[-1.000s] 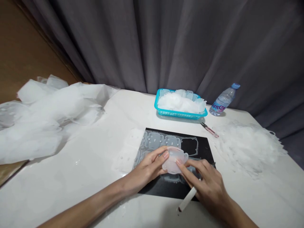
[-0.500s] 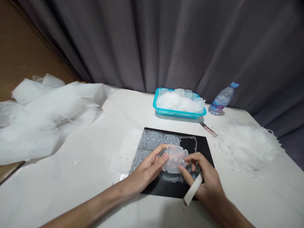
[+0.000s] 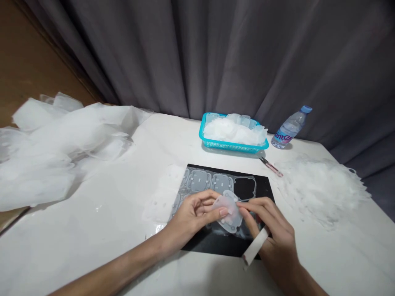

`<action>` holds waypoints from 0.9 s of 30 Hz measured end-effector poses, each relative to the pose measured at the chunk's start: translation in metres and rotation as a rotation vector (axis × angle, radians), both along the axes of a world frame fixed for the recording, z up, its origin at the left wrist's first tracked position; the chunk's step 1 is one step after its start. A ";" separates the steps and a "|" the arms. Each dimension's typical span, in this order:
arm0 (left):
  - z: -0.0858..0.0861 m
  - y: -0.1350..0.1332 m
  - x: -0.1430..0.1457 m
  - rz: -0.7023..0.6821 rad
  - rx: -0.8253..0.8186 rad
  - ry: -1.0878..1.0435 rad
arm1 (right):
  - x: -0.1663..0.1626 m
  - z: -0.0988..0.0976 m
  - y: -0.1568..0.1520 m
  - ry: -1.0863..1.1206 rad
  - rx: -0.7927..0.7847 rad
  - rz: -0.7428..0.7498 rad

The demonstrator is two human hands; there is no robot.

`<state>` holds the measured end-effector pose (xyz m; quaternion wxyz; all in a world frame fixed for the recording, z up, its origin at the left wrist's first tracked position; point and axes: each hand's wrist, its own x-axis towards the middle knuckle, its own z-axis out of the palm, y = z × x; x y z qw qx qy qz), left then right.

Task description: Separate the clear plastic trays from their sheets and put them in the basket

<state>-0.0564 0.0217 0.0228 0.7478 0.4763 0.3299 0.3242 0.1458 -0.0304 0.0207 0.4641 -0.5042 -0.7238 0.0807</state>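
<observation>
A small translucent plastic piece [image 3: 230, 211] is pinched between both hands over a black mat [image 3: 262, 185]. My left hand [image 3: 193, 213] grips its left edge with thumb and fingers. My right hand [image 3: 271, 234] holds its right edge with the fingertips, and a white stick-like tool [image 3: 255, 251] is tucked in the same hand. Under the hands, a clear moulded sheet [image 3: 200, 181] with several rounded shapes lies on the mat; one shape is an empty hole [image 3: 245, 188].
A turquoise basket [image 3: 207, 143] heaped with clear pieces stands behind the mat. A water bottle [image 3: 290, 128] is at the back right, a small pink-handled cutter [image 3: 271, 166] beside it. Plastic scraps [image 3: 321, 187] lie right; crumpled plastic sheets [image 3: 61, 144] lie left. A grey curtain hangs behind.
The plastic piece has been turned and tilted between my fingers and sits slightly lower. My right hand shifted a little right, with the white tool swung up.
</observation>
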 end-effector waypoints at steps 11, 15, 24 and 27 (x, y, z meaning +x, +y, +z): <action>-0.003 -0.005 0.007 -0.003 -0.038 -0.030 | -0.003 0.008 0.006 0.563 -0.482 0.101; 0.000 -0.003 0.007 -0.025 -0.052 -0.051 | 0.000 0.003 0.010 0.795 -0.685 0.109; -0.004 0.008 -0.004 0.033 -0.064 -0.040 | 0.067 0.005 0.044 0.553 -0.373 -0.327; -0.004 0.010 -0.005 0.036 -0.087 -0.029 | 0.087 0.005 0.052 0.218 -0.293 -0.422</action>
